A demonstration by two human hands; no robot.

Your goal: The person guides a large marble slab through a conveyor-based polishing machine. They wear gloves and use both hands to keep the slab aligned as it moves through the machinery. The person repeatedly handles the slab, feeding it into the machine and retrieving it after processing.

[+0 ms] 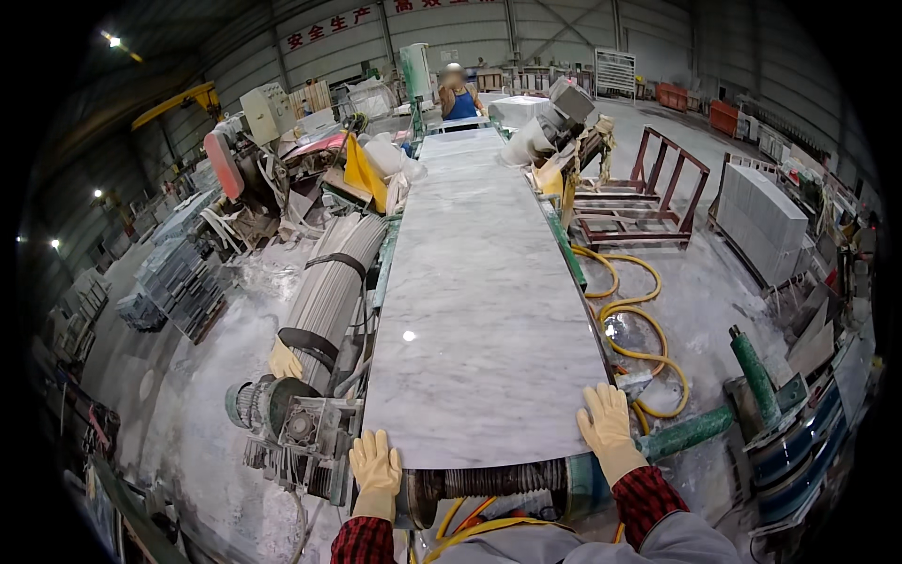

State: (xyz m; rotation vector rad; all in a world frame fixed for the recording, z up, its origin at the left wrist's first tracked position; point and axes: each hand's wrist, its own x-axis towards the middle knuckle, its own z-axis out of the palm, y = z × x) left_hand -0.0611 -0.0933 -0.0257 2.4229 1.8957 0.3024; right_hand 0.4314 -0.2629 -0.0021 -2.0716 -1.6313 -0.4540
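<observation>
A long, polished marble slab [489,301], white with grey veins, lies flat on a machine bed and stretches away from me. My left hand [376,468], in a cream rubber glove, rests at the slab's near left corner with its fingers spread. At the near right edge, my right hand [609,428] wears a matching glove, its fingers stretched out and touching or just beside the slab. Neither hand grips anything. Beneath the slab's near end runs a dark ribbed roller [493,481].
A motor [268,404] juts out at left beside a strapped bundle of strips [324,282]. Yellow hose [648,352] loops across the floor at right, near a green pipe [691,432]. Red steel racks [648,193] stand beyond. A person in a blue apron [460,101] is at the far end.
</observation>
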